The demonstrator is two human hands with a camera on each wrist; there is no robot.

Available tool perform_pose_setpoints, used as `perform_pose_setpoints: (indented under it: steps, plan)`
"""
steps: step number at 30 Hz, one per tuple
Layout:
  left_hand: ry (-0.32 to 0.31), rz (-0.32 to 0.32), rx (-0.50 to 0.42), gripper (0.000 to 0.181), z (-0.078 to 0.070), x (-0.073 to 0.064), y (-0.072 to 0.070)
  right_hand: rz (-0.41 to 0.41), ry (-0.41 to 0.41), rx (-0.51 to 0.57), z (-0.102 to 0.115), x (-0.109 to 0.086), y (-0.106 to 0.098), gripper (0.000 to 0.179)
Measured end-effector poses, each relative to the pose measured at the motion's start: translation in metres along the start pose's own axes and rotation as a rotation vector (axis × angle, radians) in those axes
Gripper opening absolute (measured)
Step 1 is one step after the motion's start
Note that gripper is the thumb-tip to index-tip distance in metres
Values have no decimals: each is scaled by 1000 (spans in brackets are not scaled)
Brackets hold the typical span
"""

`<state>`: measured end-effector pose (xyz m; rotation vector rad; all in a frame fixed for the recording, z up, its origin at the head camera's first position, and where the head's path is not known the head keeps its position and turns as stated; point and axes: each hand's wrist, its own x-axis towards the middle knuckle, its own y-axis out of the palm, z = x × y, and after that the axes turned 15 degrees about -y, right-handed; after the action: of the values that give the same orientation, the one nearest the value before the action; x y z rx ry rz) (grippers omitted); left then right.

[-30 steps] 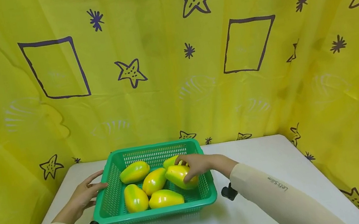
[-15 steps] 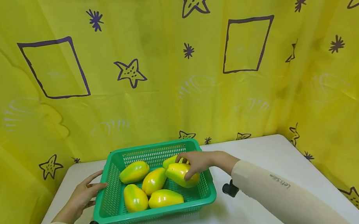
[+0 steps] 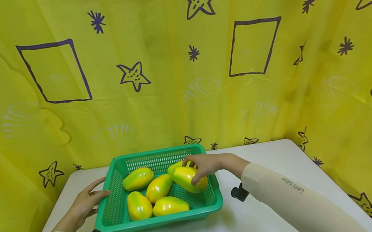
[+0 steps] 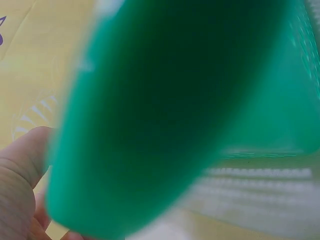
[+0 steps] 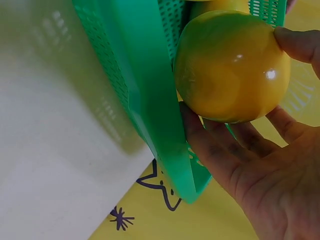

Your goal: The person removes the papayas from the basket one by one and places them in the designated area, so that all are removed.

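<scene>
My right hand [image 3: 207, 164] grips a yellow-green papaya [image 3: 190, 180], its thumb on the near side and fingers spread round the rest. The right wrist view shows the rounded end of this papaya [image 5: 232, 67], with fingertips against its skin beside the basket rim. Several other papayas, one of them the front papaya [image 3: 170, 205], lie in the green plastic basket [image 3: 162, 219]. My left hand [image 3: 84, 203] holds the basket's left side at the rim. In the left wrist view the blurred green rim [image 4: 95, 200] hides most of those fingertips.
The basket stands on a white table [image 3: 257, 186]. Behind and beside the table hangs a yellow curtain [image 3: 170, 110] printed with stars and shapes. A black wrist camera [image 3: 239, 193] sits on the right sleeve, close to the basket's right side.
The right hand has raised the papaya slightly and shifted it a little to the right within the basket. The left hand keeps its place at the rim.
</scene>
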<state>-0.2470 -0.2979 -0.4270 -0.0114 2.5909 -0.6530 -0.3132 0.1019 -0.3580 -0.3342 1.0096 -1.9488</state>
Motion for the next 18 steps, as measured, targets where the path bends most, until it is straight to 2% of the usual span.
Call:
perform_pose_setpoints:
  steps: [18]
  plan:
    - [-9,10,-7,80,1,1,0,0,22,15,1,-11,-11,64]
